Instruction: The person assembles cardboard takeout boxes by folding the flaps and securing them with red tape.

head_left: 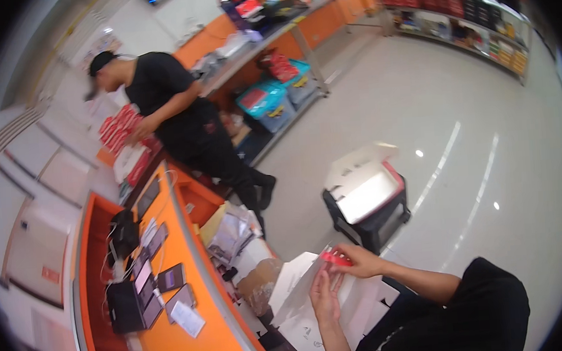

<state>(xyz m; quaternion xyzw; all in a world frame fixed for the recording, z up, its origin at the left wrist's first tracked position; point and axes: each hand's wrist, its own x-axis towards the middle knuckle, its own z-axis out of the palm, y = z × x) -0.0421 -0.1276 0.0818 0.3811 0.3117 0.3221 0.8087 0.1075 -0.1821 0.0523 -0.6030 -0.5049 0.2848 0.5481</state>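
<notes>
A white carton [298, 324] with raised flaps stands in front of me at the lower middle. Over its upper edge, my right hand [361, 261] is closed around a small red object [336, 259], whose kind is too blurred to make out. Just below and left of it is my left hand [325, 297], its fingers pinched together by the carton's raised panel; what lies between them is hidden. Both hands nearly meet at the red object.
A black stool [363, 232] bears another opened white box [367, 192]. Phones, a laptop [126, 307] and papers lie on the orange counter [207, 334] to my left. Beyond it a person in black [165, 99] handles red-and-white packages [119, 129]. Shelves [452, 13] stand far right.
</notes>
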